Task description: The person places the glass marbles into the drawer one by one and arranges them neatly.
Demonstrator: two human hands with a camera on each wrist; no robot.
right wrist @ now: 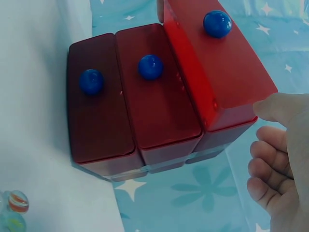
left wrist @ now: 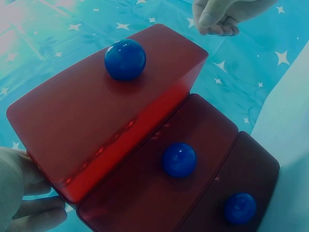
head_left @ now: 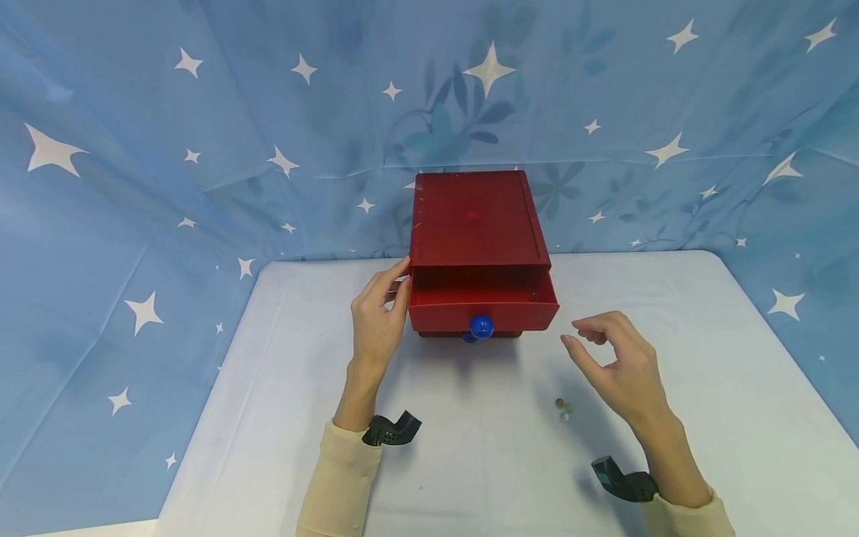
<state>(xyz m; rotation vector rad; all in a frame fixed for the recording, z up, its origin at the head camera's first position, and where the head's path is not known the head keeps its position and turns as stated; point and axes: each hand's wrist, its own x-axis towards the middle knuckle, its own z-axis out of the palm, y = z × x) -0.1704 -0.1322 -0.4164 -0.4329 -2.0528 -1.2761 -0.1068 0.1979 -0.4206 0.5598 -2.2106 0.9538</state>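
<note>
A red chest of three drawers stands at the back of the table. Its top drawer is pulled out a little, and the blue knob faces me. The middle drawer and bottom drawer sit pushed in. My left hand rests against the chest's left side, thumb by the front corner. My right hand hovers right of the drawer with loosely curled fingers and holds nothing. Two small marbles lie on the table below it.
The white table is backed and flanked by a blue starred cloth. Black wrist mounts sit on both forearms. In the right wrist view the marbles lie at the lower left, away from the chest.
</note>
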